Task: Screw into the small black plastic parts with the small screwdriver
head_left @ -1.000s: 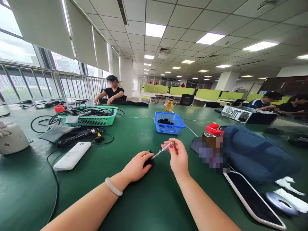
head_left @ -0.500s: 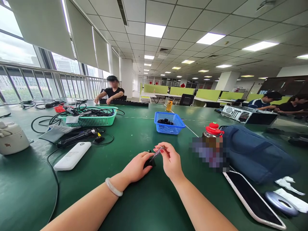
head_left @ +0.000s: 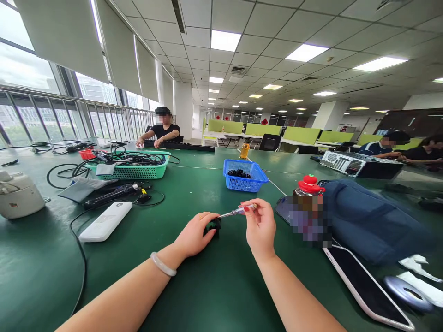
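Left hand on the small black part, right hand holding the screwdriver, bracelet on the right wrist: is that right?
Not quite: the bracelet is on the left wrist, as the head view shows. The rest stands: the left hand is on the small black part and the right hand holds the screwdriver.

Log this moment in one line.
left hand: holds small black part | right hand: holds screwdriver, tip near part | ahead: blue basket, black pieces inside

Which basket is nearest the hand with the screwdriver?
The blue basket, holding small black pieces; the green basket, with cables, and red container sit farther left.
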Motion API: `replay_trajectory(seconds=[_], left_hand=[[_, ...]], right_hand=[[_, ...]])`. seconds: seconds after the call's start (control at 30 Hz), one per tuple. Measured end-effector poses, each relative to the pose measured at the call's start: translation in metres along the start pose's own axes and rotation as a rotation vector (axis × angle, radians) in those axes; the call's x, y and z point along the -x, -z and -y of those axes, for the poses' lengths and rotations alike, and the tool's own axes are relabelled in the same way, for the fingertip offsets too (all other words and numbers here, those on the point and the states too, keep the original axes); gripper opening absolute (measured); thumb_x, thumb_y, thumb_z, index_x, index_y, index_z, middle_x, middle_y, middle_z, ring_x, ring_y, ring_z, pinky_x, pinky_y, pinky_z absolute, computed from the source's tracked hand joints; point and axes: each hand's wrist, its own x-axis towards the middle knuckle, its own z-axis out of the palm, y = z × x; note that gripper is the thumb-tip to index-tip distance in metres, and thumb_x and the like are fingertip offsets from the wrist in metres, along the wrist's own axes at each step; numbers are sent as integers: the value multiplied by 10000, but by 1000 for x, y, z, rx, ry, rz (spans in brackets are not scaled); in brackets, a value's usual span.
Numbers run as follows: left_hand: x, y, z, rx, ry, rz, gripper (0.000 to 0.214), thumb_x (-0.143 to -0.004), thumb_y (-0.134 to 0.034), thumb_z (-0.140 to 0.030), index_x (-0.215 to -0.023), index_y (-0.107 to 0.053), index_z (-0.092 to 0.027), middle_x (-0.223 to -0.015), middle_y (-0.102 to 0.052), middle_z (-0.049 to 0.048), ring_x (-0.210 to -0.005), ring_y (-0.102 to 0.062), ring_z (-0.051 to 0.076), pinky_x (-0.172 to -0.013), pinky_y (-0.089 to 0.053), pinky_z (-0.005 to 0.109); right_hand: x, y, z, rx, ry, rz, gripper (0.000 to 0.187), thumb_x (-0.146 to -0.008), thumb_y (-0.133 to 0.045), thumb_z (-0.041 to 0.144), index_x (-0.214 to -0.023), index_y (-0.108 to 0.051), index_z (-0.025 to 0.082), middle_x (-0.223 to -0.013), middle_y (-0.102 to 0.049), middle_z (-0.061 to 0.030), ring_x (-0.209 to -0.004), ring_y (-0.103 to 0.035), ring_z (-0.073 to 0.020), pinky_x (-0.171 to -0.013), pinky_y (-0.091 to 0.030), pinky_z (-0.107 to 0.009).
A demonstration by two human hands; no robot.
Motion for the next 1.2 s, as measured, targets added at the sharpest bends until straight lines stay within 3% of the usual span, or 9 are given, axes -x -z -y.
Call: replay_trajectory(seconds=[0.17, 0.3, 0.4, 0.47, 0.6, 0.73, 0.9, 1.03, 1.2], left_hand=[[-2, 1, 3, -134, 135, -158, 367, -860, -451, -206, -1201, -585, -217, -1264, -559, 81, -1156, -528, 239, -1030, -425, 411], [0, 1, 2, -258, 225, -79, 341, -844, -449, -201, -1121, -649, -191, -1267, -559, 99, -1109, -551, 264, -995, -442, 412], [2, 1, -2, -281, 238, -13, 362, -880, -434, -264, -1185, -612, -185, -1155, -628, 104, -1045, -569, 270, -946, -455, 429], [2, 0, -5, -289, 229, -8, 413, -907, -426, -377, -1244, -568, -184, -1121, -645, 110, -1050, -558, 284, -943, -441, 458], [1, -7, -5, -230, 123, 12, 515, -882, -474, -497, -1316, -494, -220, -1259, -572, 104, -1171, -482, 276, -1020, -378, 455], [2, -17, -7, -182, 53, 89, 497, -865, -527, -378, -1328, -467, -207, -1290, -551, 99, -1212, -448, 259, -1058, -352, 439], [3, -20, -6, -206, 34, 125, 405, -875, -472, -233, -1275, -527, -193, -1200, -616, 81, -1169, -473, 244, -1051, -369, 415], [2, -3, 19, -269, 104, 75, 314, -843, -454, -143, -1083, -639, -227, -1132, -645, 62, -1146, -491, 239, -1032, -383, 413], [16, 47, 80, -484, 447, -15, 383, -724, -454, -29, -979, -679, -205, -1106, -662, 81, -1171, -496, 244, -1045, -358, 379]], right_hand=[[0, -1, -24, 176, -81, 148, 103, -893, -516, 318, -931, -538, 225, -1004, -698, -89, -902, -686, -208, -822, -562, -381], [3, -5, -30, 195, -111, 249, 73, -883, -491, 293, -875, -531, 232, -1001, -714, -89, -895, -697, -219, -807, -565, -392], [4, -6, -23, 138, -93, 260, 81, -895, -490, 295, -882, -537, 230, -980, -714, -83, -903, -696, -213, -818, -562, -382], [5, -6, -19, 112, -80, 218, 87, -905, -491, 301, -916, -538, 229, -987, -708, -83, -925, -689, -208, -832, -557, -377], [6, -7, -17, 112, -66, 192, 80, -911, -495, 298, -931, -534, 231, -989, -700, -77, -912, -686, -201, -832, -556, -371], [7, -7, -20, 162, -42, 211, 93, -915, -487, 290, -940, -553, 229, -983, -694, -67, -872, -683, -192, -810, -555, -354], [6, -1, -22, 190, -54, 178, 109, -908, -493, 304, -942, -560, 225, -960, -692, -66, -842, -683, -194, -780, -557, -349], [2, 4, -23, 178, -76, 107, 119, -896, -513, 323, -935, -558, 219, -959, -689, -76, -844, -683, -199, -780, -560, -362], [-2, 8, -25, 140, -100, 66, 127, -883, -520, 328, -922, -555, 212, -936, -687, -78, -813, -686, -196, -759, -570, -362]])
